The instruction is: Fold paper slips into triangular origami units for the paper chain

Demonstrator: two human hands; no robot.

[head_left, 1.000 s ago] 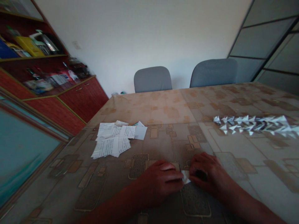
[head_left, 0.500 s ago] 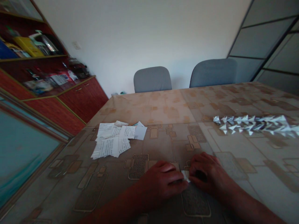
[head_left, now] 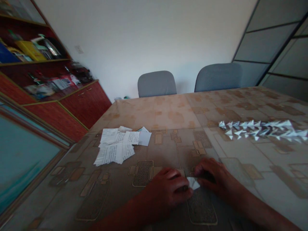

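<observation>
A small folded white paper [head_left: 193, 183] lies between my hands near the front of the patterned table. My left hand [head_left: 169, 186] has its fingers closed on the paper's left end. My right hand [head_left: 214, 175] is at the paper's right side, thumb and fingertips curved around a gap, with the fingers touching or very near its upper right edge. Left of the hands is a loose pile of printed paper slips [head_left: 115, 146]. Two rows of folded pointed paper pieces [head_left: 258, 129] stand at the right.
The patterned table [head_left: 168, 110] reaches back to two grey chairs [head_left: 157, 84] by the wall. A red wooden cabinet [head_left: 84, 104] with shelves of household items stands at the left. Grey panelled doors [head_left: 269, 41] are at the right.
My right hand's fingers have parted from each other and drawn slightly off the folded paper, so more of it shows. My left hand has barely moved. The view has tilted a little.
</observation>
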